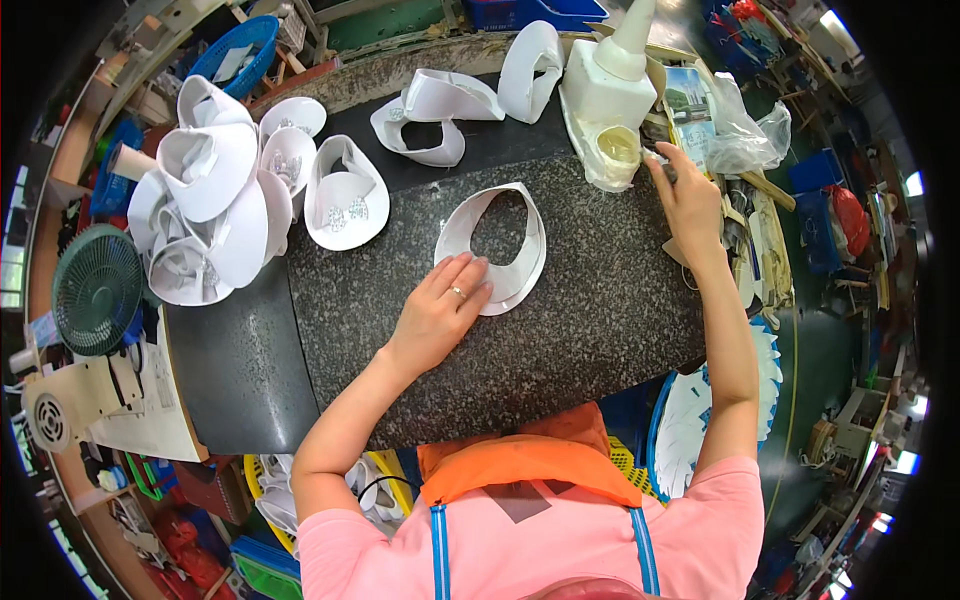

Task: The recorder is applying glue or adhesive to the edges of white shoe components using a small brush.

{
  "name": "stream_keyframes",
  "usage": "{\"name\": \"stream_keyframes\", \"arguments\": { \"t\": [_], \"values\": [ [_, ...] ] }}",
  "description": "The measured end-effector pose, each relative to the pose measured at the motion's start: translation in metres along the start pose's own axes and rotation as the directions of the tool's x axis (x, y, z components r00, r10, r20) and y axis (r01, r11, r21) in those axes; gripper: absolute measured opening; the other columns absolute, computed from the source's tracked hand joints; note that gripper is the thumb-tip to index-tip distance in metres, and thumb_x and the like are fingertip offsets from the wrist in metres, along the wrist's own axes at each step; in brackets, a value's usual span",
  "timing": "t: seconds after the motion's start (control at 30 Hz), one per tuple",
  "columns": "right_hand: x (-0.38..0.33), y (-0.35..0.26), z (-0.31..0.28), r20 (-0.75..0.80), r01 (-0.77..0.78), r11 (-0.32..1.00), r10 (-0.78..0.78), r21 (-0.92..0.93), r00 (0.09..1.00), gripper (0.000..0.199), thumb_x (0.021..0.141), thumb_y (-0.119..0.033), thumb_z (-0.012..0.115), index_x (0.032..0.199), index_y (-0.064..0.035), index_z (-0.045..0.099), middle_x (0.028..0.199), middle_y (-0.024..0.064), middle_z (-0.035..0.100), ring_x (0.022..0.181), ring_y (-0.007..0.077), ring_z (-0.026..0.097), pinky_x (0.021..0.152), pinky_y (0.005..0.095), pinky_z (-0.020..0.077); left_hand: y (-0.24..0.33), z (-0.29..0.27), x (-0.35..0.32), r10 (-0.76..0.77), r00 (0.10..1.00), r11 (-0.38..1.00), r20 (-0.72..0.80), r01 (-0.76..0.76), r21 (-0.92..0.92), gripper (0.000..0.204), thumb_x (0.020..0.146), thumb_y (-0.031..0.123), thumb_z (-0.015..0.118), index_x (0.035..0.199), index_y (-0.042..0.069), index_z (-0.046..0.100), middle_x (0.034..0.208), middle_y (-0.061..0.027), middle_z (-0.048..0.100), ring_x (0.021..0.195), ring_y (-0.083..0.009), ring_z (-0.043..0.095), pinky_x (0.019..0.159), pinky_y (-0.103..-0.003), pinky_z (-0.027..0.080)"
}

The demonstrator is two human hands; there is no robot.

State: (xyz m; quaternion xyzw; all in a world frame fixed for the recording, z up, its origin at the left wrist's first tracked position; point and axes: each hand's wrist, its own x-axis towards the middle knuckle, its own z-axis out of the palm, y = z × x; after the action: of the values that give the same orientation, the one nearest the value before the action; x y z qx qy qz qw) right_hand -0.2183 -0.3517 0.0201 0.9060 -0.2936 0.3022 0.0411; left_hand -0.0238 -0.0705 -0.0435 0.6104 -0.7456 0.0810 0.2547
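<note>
A white ring-shaped shoe upper (530, 262), a curved band joined to a flat rounded piece, lies on the speckled dark stone slab (600, 290) in front of me. My left hand (440, 305) rests on its near left side, fingers stretched out flat over the band. To the right, my right hand (690, 205) is beside the open mouth of a white glue bottle (610, 95). Yellowish glue (618, 147) shows in that mouth. Thumb and forefinger are pinched around a small pale thing that I cannot make out.
White uppers (215, 175) are heaped at the left; one with shiny stones (347, 195) stands beside them. More bands (435, 100) lie along the back. A clear plastic bag (745, 135) is at back right, a green fan (98, 290) far left. A blue-rimmed basket (690, 430) holds white pieces below.
</note>
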Motion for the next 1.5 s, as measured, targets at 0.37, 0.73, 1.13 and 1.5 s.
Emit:
{"name": "stream_keyframes", "arguments": {
  "t": [0.37,0.73,1.13,1.5],
  "values": [
    [-0.025,-0.12,0.0,0.297,0.034,0.676,-0.368,0.736,0.881,0.033,0.07,0.002,0.065,0.102,-0.0039,0.064,0.094,0.0114,0.066,0.088,0.0269,0.064,0.076,0.0352,0.0515,0.004,-0.003,-0.017,-0.215,0.976,0.976,0.036,0.214,0.022,0.024,0.068,0.005,0.061,0.091,0.002,0.064,0.094,-0.0093,0.058,0.098,-0.0263,0.058,0.074,-0.033,0.052],
    [-0.032,-0.144,0.039,0.265,0.164,0.664,-0.496,0.729,0.827,0.027,0.069,0.002,0.057,0.095,-0.0043,0.06,0.094,0.0096,0.061,0.088,0.0301,0.06,0.074,0.0404,0.0491,0.007,-0.001,-0.029,-0.2,0.972,0.979,-0.122,0.203,0.012,0.02,0.069,0.006,0.061,0.089,0.002,0.06,0.088,-0.0076,0.058,0.085,-0.0228,0.06,0.068,-0.031,0.051],
    [0.002,-0.138,0.024,0.324,0.104,0.553,-0.619,0.826,0.716,0.028,0.063,0.003,0.066,0.09,-0.0023,0.067,0.089,0.0123,0.065,0.085,0.0311,0.062,0.076,0.0379,0.0495,0.008,0.005,-0.036,-0.182,0.967,0.98,-0.179,0.193,0.045,0.016,0.066,0.002,0.062,0.082,0.003,0.06,0.082,-0.0081,0.057,0.078,-0.0248,0.061,0.062,-0.033,0.052],
    [0.019,-0.129,0.006,0.469,0.133,0.594,-0.735,0.793,0.489,0.027,0.059,0.004,0.064,0.085,-0.0025,0.067,0.089,0.0108,0.064,0.089,0.0303,0.06,0.076,0.0383,0.0485,0.009,0.005,-0.032,-0.092,0.987,0.982,-0.131,0.112,0.15,0.019,0.062,0.009,0.061,0.08,0.003,0.059,0.08,-0.0073,0.051,0.086,-0.0237,0.057,0.069,-0.033,0.052]
  ]
}}
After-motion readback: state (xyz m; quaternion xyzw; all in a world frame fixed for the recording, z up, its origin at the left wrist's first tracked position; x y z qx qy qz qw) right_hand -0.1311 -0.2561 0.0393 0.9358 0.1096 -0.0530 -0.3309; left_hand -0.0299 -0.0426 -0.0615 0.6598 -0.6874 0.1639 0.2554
